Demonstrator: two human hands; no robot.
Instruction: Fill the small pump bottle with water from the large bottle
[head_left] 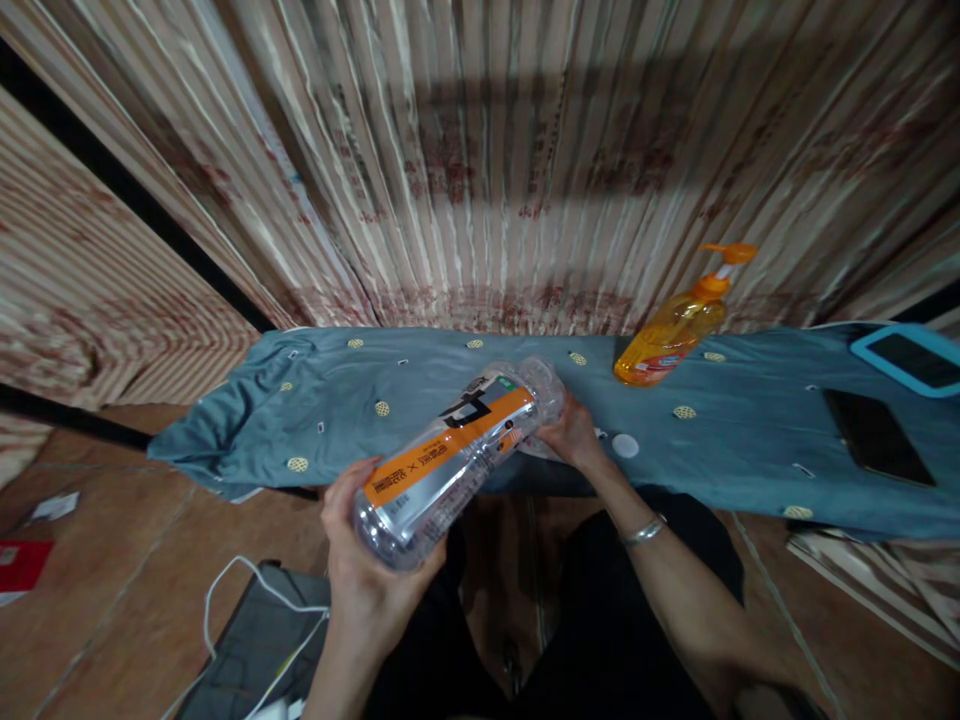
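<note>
A clear plastic bottle (450, 455) with an orange, black and white label lies tilted between my hands over the front edge of a blue-cloth-covered surface (390, 385). My left hand (367, 560) is wrapped round the bottle's base. My right hand (574, 432), with a silver bracelet on its wrist, is closed at the bottle's neck end. A small white cap (625, 446) rests on the cloth just right of my right hand.
An orange pump-dispenser bottle (675, 328) stands at the back of the cloth. A dark phone (877, 437) and a blue-framed tablet (911, 358) lie at the right. A white cable (247, 590) and a grey pad lie on the tiled floor. Striped curtains hang behind.
</note>
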